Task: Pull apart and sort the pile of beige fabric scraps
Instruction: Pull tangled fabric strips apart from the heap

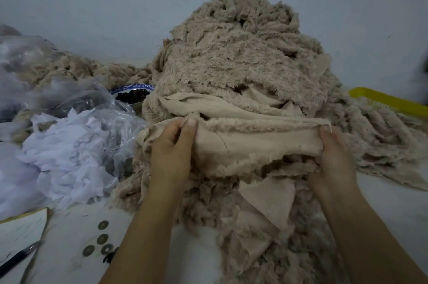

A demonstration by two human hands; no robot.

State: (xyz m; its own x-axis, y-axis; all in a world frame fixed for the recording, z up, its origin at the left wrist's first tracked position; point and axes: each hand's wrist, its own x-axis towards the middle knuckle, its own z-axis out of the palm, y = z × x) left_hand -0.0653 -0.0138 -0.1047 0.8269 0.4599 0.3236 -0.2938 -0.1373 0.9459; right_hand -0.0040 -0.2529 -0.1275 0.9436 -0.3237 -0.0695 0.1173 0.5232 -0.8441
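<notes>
A tall pile of beige fluffy fabric scraps rises in the middle against the wall. In front of it, a long beige scrap is stretched sideways between both hands, smooth backing facing me. My left hand grips its left end, fingers curled over the top edge. My right hand grips its right end. More beige scraps lie loose on the table below the hands and spread to the right.
White fabric scraps and clear plastic bags lie at the left. A blue-rimmed bowl of dark pieces stands behind them. A yellow tray is at the right. Round coins, paper and a pen lie at the front left.
</notes>
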